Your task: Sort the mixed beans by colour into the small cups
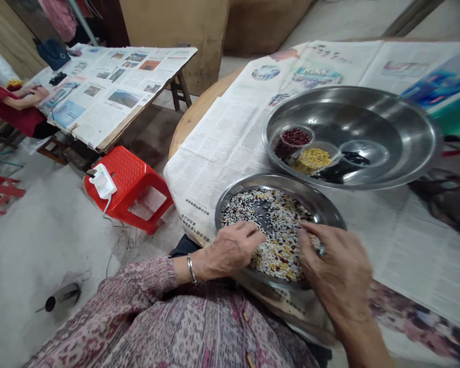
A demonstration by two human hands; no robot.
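A steel bowl (331, 205) holds a mix of white, black, yellow and dark red grains and beans (278, 250). Over its near left side is my left hand (233, 248), fingers bent and drawn together low on the grains; whatever is at their tips is hidden. My right hand (335, 255) is at the bowl's right side, slightly blurred, with thumb and forefinger close together over the mix. Behind stands a larger steel basin (402, 128). Inside it are clear cups of red beans (297, 136), yellow beans (315, 156) and black beans (355, 158).
Newspaper (222, 138) covers the round wooden table. A red plastic stool (128, 179) bearing a white power strip (103, 181) stands to the left. Farther off, a person in a red top (7, 110) has their hands at another newspaper-covered table (111, 87). Blue-green packaging (448, 87) lies at right.
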